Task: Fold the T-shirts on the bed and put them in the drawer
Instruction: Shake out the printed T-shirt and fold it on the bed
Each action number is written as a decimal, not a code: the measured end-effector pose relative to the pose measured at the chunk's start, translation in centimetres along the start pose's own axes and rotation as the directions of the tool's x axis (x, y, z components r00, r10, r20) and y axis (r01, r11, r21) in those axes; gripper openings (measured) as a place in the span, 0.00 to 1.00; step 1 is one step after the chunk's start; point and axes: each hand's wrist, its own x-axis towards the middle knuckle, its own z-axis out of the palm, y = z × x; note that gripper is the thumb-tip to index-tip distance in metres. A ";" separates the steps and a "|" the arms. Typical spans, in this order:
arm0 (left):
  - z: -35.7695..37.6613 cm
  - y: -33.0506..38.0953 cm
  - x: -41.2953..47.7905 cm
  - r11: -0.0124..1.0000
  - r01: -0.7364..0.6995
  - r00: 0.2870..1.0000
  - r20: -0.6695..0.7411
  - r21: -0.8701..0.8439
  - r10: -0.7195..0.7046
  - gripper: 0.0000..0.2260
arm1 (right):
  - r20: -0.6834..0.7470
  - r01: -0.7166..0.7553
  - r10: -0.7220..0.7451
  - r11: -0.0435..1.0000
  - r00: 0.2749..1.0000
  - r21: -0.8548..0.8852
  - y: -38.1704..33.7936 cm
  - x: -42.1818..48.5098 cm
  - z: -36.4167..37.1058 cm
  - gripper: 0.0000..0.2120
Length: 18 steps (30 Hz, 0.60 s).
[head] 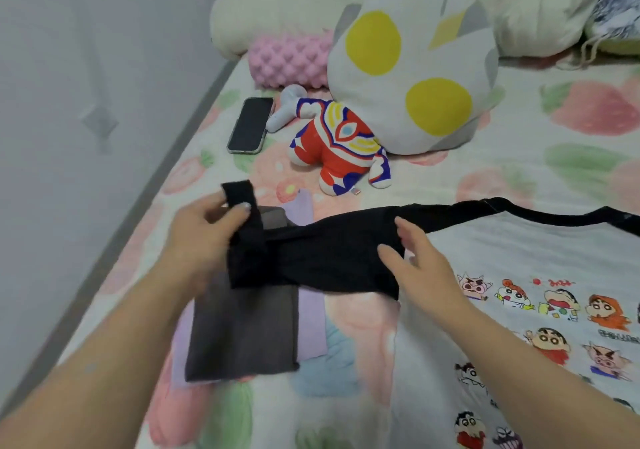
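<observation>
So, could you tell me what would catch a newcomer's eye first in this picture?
The big white plush toy with yellow eyes, at the top centre of the bed, stands out first, with a phone beside it. Below it, the left hand grips the black sleeve of a cartoon-print T-shirt spread on the right, and the right hand touches that sleeve.

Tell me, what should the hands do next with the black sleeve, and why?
Probably swing the black sleeve over onto the cartoon T-shirt. The left hand grips the sleeve's end, the right hand lies open near the shoulder like a hinge, and the sleeve sticks out sideways over the folded grey shirt.
</observation>
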 end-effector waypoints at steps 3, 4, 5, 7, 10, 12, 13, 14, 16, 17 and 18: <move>7.7 1.3 -3.4 0.989 -0.053 0.977 0.212 0.139 0.022 0.12 | 0.038 -0.015 0.001 0.929 0.999 0.369 -4.1 -2.5 -0.2 0.18; 9.9 1.3 -4.1 0.980 -0.066 0.963 0.268 0.187 0.014 0.17 | 0.053 -0.042 0.020 0.897 0.998 0.440 -4.8 -3.0 -0.6 0.17; 11.6 1.6 -5.0 0.963 -0.088 0.948 0.320 0.256 0.002 0.22 | 0.059 -0.076 0.055 0.879 0.997 0.471 -5.2 -3.3 -1.2 0.17; 14.5 2.4 -7.1 0.952 -0.169 0.891 0.453 0.254 0.037 0.26 | 0.010 -0.136 0.147 0.883 0.989 0.450 -4.7 -3.6 -2.9 0.18; 17.6 3.3 -10.0 0.981 -0.163 0.784 0.618 0.109 0.062 0.25 | -0.076 -0.192 0.257 0.861 0.963 0.472 -2.4 -4.0 -6.4 0.11; 19.3 3.4 -11.3 0.997 -0.072 0.794 0.603 -0.019 0.069 0.19 | -0.138 -0.221 0.321 0.852 0.937 0.475 -0.1 -4.0 -8.8 0.06; 20.1 3.3 -11.8 0.997 -0.035 0.812 0.580 -0.065 0.067 0.19 | -0.174 -0.230 0.342 0.858 0.924 0.460 1.1 -3.9 -10.1 0.06; 20.8 3.1 -12.1 0.997 -0.048 0.826 0.559 -0.055 0.070 0.20 | -0.208 -0.227 0.346 0.866 0.915 0.445 2.4 -3.8 -11.5 0.07; 22.1 2.2 -12.5 0.979 -0.192 0.839 0.529 0.067 0.128 0.21 | -0.278 -0.201 0.331 0.890 0.902 0.409 4.7 -3.6 -14.7 0.09; 22.6 1.5 -12.4 0.955 -0.265 0.838 0.522 0.135 0.159 0.20 | -0.319 -0.192 0.326 0.902 0.890 0.386 5.9 -3.6 -16.6 0.09; 23.0 0.9 -12.1 0.928 -0.316 0.838 0.517 0.199 0.175 0.19 | -0.360 -0.189 0.324 0.912 0.875 0.363 7.2 -3.6 -18.7 0.10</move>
